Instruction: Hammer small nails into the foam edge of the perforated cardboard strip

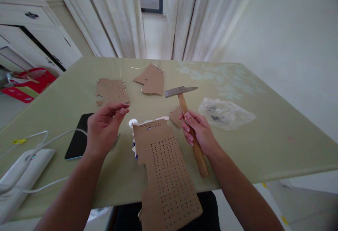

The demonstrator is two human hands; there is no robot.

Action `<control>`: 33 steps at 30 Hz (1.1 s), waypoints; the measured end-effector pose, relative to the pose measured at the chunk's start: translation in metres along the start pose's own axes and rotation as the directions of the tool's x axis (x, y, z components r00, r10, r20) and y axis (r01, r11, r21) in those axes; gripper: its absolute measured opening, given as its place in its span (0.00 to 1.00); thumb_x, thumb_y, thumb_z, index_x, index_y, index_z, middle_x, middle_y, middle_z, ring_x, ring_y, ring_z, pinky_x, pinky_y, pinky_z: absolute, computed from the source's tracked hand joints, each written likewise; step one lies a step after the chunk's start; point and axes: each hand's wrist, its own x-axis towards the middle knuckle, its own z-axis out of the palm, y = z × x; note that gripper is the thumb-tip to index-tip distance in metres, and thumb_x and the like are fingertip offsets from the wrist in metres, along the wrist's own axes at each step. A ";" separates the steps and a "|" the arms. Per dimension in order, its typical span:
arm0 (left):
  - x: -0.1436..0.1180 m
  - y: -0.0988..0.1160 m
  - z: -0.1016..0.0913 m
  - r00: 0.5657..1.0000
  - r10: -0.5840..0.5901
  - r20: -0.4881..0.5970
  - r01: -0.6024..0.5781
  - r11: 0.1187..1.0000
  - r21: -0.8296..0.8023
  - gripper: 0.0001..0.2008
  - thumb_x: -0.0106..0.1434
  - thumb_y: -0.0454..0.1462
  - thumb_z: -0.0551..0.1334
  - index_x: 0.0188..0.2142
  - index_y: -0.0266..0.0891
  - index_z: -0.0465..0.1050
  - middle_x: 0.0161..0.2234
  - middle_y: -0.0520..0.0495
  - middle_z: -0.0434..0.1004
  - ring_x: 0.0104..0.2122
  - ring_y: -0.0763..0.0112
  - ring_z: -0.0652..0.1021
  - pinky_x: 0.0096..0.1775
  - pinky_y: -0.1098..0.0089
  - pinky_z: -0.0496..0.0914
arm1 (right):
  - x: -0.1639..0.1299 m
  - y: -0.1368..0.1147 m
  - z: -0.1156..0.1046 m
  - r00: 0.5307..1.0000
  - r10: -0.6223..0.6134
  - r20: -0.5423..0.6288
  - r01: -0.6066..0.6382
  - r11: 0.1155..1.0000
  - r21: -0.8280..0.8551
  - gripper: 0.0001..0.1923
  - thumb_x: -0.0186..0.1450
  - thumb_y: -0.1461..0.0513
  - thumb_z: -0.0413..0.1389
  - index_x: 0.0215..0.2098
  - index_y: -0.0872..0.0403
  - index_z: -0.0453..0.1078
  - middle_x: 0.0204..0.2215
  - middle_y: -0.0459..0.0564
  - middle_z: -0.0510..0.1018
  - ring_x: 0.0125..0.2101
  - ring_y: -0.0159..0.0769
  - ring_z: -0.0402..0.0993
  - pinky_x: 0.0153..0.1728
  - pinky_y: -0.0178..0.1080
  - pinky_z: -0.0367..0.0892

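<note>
My right hand (196, 130) is wrapped round the wooden handle of a hammer (198, 157), its metal head raised and pointing away from me. My left hand (105, 125) is closed in a pinch, thumb against fingertips; whatever is between them is too small to make out. Between my hands lies a long piece of cardboard (165, 160) punched with rows of small holes. Its near end juts past the table edge over my lap. White, torn material and a blue patch show under its far left edge. Thin metal pieces (116, 141) lie beside my left wrist.
Another perforated cardboard piece (112, 91) and torn cardboard scraps (154, 79) lie farther back on the table (264, 132). A clear plastic bag (225, 113) with dark contents sits right. At left are a black tablet-like slab (77, 141), a white power strip (29, 167) and cables.
</note>
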 end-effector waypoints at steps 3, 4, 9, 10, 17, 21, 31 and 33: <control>-0.013 0.018 0.010 0.998 0.025 0.055 -0.015 0.984 -0.177 0.10 0.69 0.45 0.72 0.40 0.43 0.78 0.37 0.48 0.87 0.37 0.64 0.86 0.44 0.63 0.80 | -0.002 0.001 0.004 1.000 0.018 0.017 -0.018 1.000 0.006 0.20 0.70 0.44 0.66 0.41 0.52 0.75 0.21 0.36 0.65 0.13 0.23 0.55 0.10 0.26 0.57; -0.016 0.022 0.012 0.994 0.039 0.104 -0.019 0.982 -0.189 0.10 0.68 0.45 0.72 0.39 0.43 0.79 0.36 0.48 0.87 0.36 0.65 0.85 0.42 0.64 0.80 | -0.002 0.001 0.006 1.000 0.023 0.021 -0.023 1.000 0.004 0.20 0.71 0.44 0.66 0.41 0.52 0.75 0.21 0.36 0.65 0.14 0.23 0.55 0.10 0.26 0.57; -0.018 0.025 0.019 0.958 0.102 0.266 -0.092 0.994 -0.051 0.05 0.68 0.41 0.72 0.38 0.44 0.85 0.34 0.49 0.88 0.30 0.70 0.79 0.34 0.68 0.73 | -0.005 0.002 0.011 0.999 0.042 0.033 -0.041 0.999 -0.035 0.20 0.71 0.44 0.65 0.41 0.52 0.75 0.22 0.36 0.65 0.14 0.23 0.56 0.10 0.26 0.57; -0.018 0.025 0.019 0.954 0.115 0.277 -0.110 0.993 -0.031 0.04 0.68 0.41 0.72 0.39 0.44 0.86 0.34 0.49 0.88 0.30 0.70 0.78 0.34 0.68 0.72 | -0.005 0.002 0.011 0.998 0.045 0.039 -0.044 0.998 -0.043 0.20 0.71 0.44 0.65 0.41 0.52 0.75 0.22 0.36 0.65 0.14 0.23 0.56 0.10 0.26 0.57; -0.016 0.025 0.017 0.943 0.146 0.300 -0.145 0.989 -0.025 0.05 0.69 0.39 0.70 0.39 0.45 0.87 0.35 0.49 0.89 0.31 0.68 0.79 0.36 0.66 0.72 | -0.005 0.005 0.012 0.997 0.064 0.048 -0.060 0.995 -0.083 0.19 0.72 0.44 0.64 0.41 0.51 0.75 0.22 0.36 0.65 0.14 0.23 0.56 0.11 0.26 0.57; -0.017 0.025 0.017 0.942 0.152 0.300 -0.150 0.988 -0.030 0.04 0.69 0.39 0.70 0.39 0.45 0.87 0.35 0.50 0.88 0.31 0.68 0.79 0.36 0.67 0.73 | -0.005 0.006 0.012 0.997 0.065 0.053 -0.060 0.994 -0.090 0.20 0.72 0.44 0.64 0.41 0.51 0.75 0.22 0.36 0.65 0.14 0.23 0.56 0.10 0.26 0.57; -0.018 0.026 0.019 0.943 0.158 0.292 -0.152 0.987 -0.044 0.03 0.69 0.38 0.71 0.40 0.45 0.87 0.36 0.51 0.88 0.31 0.71 0.77 0.35 0.68 0.71 | -0.006 0.007 0.013 0.996 0.063 0.067 -0.056 0.994 -0.098 0.18 0.74 0.45 0.63 0.42 0.51 0.75 0.22 0.36 0.65 0.14 0.24 0.57 0.11 0.26 0.57; -0.018 0.026 0.019 0.943 0.158 0.292 -0.153 0.987 -0.040 0.03 0.69 0.38 0.71 0.40 0.45 0.87 0.36 0.51 0.88 0.31 0.71 0.77 0.35 0.69 0.71 | -0.006 0.008 0.013 0.995 0.066 0.070 -0.058 0.993 -0.103 0.18 0.74 0.45 0.63 0.42 0.51 0.75 0.22 0.36 0.65 0.14 0.24 0.56 0.11 0.26 0.57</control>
